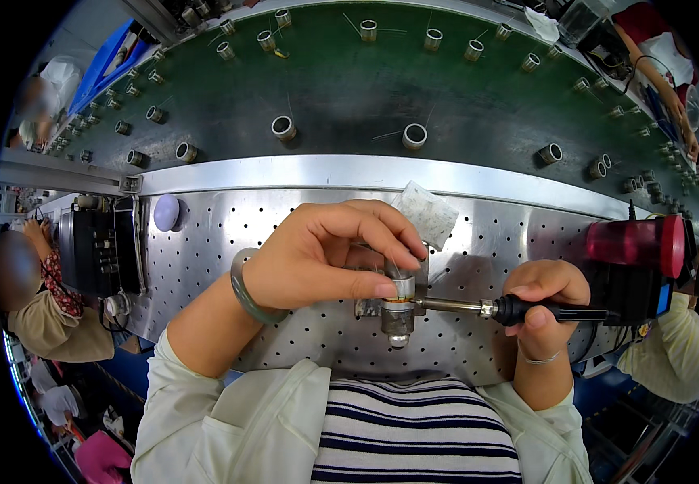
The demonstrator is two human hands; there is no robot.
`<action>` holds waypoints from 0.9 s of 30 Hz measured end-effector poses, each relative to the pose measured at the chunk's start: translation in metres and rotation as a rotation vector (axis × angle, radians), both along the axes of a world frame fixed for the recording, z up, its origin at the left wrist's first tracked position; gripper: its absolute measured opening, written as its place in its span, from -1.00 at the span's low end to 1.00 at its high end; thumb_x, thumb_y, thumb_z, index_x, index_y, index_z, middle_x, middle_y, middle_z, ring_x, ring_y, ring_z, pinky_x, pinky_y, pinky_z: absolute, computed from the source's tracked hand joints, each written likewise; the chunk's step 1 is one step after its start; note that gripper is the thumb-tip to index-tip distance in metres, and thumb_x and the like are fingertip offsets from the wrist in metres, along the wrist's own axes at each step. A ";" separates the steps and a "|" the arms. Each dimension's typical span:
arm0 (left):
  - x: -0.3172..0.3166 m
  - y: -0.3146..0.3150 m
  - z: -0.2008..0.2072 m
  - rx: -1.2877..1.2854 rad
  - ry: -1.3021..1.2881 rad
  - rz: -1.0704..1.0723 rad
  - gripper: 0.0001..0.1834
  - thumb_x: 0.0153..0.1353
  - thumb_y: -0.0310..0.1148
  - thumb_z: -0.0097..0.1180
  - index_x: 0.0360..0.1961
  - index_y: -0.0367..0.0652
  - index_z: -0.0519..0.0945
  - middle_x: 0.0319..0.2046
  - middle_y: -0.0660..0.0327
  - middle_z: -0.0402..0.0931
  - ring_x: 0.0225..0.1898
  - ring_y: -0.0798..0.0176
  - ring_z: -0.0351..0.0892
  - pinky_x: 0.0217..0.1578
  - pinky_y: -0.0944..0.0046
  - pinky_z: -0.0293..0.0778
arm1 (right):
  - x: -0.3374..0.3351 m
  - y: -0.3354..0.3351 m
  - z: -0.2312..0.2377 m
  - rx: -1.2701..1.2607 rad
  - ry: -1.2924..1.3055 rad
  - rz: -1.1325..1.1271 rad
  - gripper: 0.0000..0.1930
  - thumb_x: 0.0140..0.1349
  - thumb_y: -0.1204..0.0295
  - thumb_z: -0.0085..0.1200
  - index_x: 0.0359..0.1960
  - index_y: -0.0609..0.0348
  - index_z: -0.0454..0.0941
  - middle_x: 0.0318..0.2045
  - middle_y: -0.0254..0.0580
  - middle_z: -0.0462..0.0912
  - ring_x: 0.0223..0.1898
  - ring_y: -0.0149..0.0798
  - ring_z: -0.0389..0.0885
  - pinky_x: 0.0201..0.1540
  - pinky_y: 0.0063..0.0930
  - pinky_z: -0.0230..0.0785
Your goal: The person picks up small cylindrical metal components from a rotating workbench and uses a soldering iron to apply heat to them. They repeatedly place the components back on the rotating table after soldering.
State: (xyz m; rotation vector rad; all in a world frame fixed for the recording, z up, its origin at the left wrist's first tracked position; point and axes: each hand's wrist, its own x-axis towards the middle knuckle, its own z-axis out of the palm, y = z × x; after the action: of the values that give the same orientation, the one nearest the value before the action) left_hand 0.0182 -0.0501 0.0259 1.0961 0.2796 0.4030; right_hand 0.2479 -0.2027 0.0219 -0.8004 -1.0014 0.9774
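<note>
My left hand curls over a short silver metal cylinder, its thumb and fingertips closed around the upper part. The cylinder rests on a small metal holder with a rounded lower end, in front of me. Thin wires seem to rise from the cylinder between my fingers. My right hand grips the black handle of a soldering iron. The iron lies level, pointing left, and its tip touches or nearly touches the cylinder's side near an orange-brown band. A greyish crumpled sheet lies just beyond my left fingers.
Beyond the perforated metal worktop, a green conveyor belt carries several similar cylinders with thin wires. A pale purple round object sits at left. At right stand a dark pink container and a black box with a blue display. Other people work on both sides.
</note>
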 end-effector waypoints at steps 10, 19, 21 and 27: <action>-0.001 0.002 -0.003 0.074 0.013 -0.023 -0.80 -0.13 -0.69 0.35 -0.43 -0.24 0.67 -0.08 -0.09 0.50 -0.02 0.09 0.52 0.08 0.16 0.42 | -0.001 0.005 0.000 0.057 -0.069 0.032 -0.79 0.01 0.59 0.28 -0.35 0.43 0.52 -0.62 -0.09 0.58 -0.69 -0.31 0.55 -0.62 -0.56 0.36; -0.002 0.001 -0.003 0.074 0.006 -0.023 -0.81 -0.16 -0.69 0.36 -0.49 -0.21 0.67 -0.08 -0.08 0.50 0.00 0.09 0.51 0.15 0.14 0.34 | 0.003 0.006 -0.003 0.129 -0.145 0.049 -0.77 0.00 0.58 0.29 -0.34 0.44 0.51 -0.63 -0.07 0.58 -0.70 -0.31 0.54 -0.64 -0.54 0.32; -0.002 0.001 -0.004 0.082 0.005 -0.021 -0.81 -0.17 -0.68 0.36 -0.50 -0.20 0.67 -0.08 -0.07 0.50 0.00 0.09 0.51 0.14 0.14 0.35 | 0.004 0.006 -0.003 0.136 -0.139 0.057 -0.76 0.00 0.59 0.29 -0.33 0.44 0.51 -0.62 -0.07 0.58 -0.70 -0.31 0.53 -0.65 -0.55 0.32; -0.002 0.001 -0.002 0.092 0.016 -0.022 -0.81 -0.17 -0.68 0.37 -0.51 -0.18 0.67 -0.08 -0.06 0.50 -0.01 0.10 0.51 0.12 0.16 0.36 | 0.005 0.007 -0.004 0.148 -0.161 0.070 -0.75 -0.01 0.60 0.29 -0.31 0.44 0.51 -0.62 -0.06 0.58 -0.71 -0.32 0.53 -0.65 -0.56 0.31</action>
State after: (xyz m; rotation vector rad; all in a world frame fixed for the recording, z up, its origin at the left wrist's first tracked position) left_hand 0.0160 -0.0489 0.0236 1.1925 0.2647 0.3909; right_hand 0.2530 -0.1954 0.0183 -0.7328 -1.2334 0.8974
